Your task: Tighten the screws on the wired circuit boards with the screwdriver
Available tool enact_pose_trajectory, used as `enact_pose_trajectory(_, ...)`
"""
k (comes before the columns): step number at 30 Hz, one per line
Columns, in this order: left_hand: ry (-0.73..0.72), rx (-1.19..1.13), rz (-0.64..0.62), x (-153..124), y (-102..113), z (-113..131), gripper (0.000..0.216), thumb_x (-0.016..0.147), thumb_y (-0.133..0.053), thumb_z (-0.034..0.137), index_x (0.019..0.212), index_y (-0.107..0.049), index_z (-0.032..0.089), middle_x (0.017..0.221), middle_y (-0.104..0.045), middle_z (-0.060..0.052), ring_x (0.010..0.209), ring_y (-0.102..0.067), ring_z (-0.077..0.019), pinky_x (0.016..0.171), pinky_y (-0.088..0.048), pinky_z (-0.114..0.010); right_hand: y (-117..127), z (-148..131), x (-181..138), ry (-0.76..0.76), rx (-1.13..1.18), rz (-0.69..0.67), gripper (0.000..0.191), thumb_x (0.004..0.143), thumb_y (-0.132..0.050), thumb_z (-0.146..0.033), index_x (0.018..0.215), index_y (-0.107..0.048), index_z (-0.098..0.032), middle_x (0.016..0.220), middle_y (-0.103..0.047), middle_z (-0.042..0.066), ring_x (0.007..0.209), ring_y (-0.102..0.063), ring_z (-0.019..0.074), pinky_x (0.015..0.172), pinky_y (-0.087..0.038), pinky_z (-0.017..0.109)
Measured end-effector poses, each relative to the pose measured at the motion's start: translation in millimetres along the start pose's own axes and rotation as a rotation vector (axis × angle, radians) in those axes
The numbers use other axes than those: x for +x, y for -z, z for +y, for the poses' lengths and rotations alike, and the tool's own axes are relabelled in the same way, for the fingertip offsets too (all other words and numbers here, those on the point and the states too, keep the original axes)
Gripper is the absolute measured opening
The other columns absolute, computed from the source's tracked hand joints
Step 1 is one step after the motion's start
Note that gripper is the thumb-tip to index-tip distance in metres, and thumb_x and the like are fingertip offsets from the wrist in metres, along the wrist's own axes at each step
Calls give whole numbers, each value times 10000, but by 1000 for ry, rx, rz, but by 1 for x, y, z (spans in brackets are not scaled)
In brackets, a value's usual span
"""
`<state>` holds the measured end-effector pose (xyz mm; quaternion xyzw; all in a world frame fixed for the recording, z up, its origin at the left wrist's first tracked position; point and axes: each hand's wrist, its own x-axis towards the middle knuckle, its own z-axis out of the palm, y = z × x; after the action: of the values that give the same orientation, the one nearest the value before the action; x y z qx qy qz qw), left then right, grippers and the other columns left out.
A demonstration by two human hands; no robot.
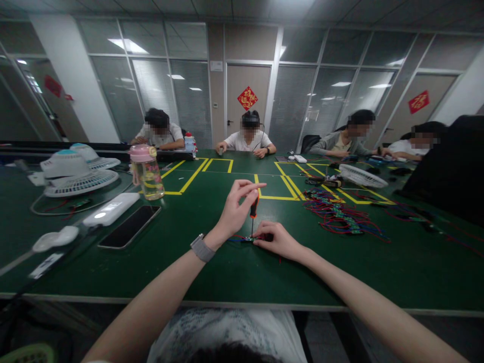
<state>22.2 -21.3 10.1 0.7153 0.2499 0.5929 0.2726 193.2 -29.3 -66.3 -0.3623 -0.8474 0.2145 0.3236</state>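
Note:
My left hand (239, 204) is closed round the top of a screwdriver (254, 207) with a black and orange handle. The screwdriver stands upright, its thin shaft reaching down to a small green circuit board (248, 239) on the table. My right hand (278, 239) rests on the table and pinches the right side of that board, with its fingertips close to the screwdriver's tip. Blue and red wires run out from the board. The exact spot where the tip meets the board is too small to make out.
Right of my hands lies a pile of wired circuit boards (340, 212). On the left are a phone (130, 227), a white power bank-like device (111, 209), a pink-lidded bottle (145, 171) and white fan parts (79, 174). Several people sit across the green table (212, 282).

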Motion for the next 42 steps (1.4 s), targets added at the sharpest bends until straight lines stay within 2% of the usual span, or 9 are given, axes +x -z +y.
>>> enact_pose_trajectory(5,183,-313,-87,3,0,-2,350,867,-553,314,1181,-618,172,1013,-671,-88,837,-651,-168,759,-539,-328,0,-1,0,-10,6,-6,141,787,-668,-233,883,-740,-159,775,-616,41,673,-571,131,621,-458,251)
enact_pose_trajectory(11,67,-17,48,5,3,-2,196,768,-681,289,930,-725,187,974,-637,-59,849,-606,-148,748,-501,-261,1,-1,0,-9,2,-5,134,785,-672,-232,872,-741,-158,762,-607,35,661,-561,129,614,-448,250)
enact_pose_trajectory(17,78,-126,-94,2,0,-1,286,891,-515,288,1124,-651,193,992,-647,-70,839,-632,-158,753,-518,-298,1,0,0,-7,-9,-7,137,786,-671,-228,881,-739,-156,771,-611,39,668,-563,132,617,-445,251)
enact_pose_trajectory(23,-102,177,38,-1,0,2,190,840,-608,284,984,-706,208,1056,-571,-68,991,-567,-181,917,-458,-340,0,3,0,-2,-7,-4,133,788,-671,-228,879,-737,-158,773,-607,38,684,-567,136,623,-449,251)
enact_pose_trajectory(29,108,-139,-85,2,-1,-1,315,906,-485,277,1180,-605,176,960,-638,-65,783,-627,-141,719,-530,-289,0,2,0,-3,7,-13,134,788,-671,-227,877,-735,-149,775,-611,43,676,-567,137,624,-453,255)
enact_pose_trajectory(33,-42,170,19,0,1,1,203,823,-621,281,991,-692,191,945,-582,-52,844,-582,-153,798,-501,-304,1,1,0,-12,6,-12,134,786,-672,-228,875,-737,-152,774,-609,42,677,-566,138,629,-452,258)
enact_pose_trajectory(36,-147,246,1,-2,0,4,248,896,-509,271,1077,-668,212,1122,-553,-84,1048,-548,-192,944,-448,-355,0,1,0,-6,3,-9,132,786,-672,-224,872,-738,-149,771,-611,43,677,-565,138,626,-450,257)
enact_pose_trajectory(39,-43,16,-118,-2,-3,3,334,951,-389,270,1219,-576,200,1127,-599,-92,987,-602,-176,848,-506,-324,0,2,0,-1,0,-8,129,785,-674,-224,871,-737,-151,767,-612,40,667,-559,134,622,-448,255)
enact_pose_trajectory(42,36,-48,-113,-2,-3,0,301,909,-500,308,1166,-598,187,998,-629,-69,808,-620,-144,721,-523,-281,0,2,0,1,0,-10,129,788,-673,-229,875,-737,-159,772,-615,39,671,-561,134,629,-453,256)
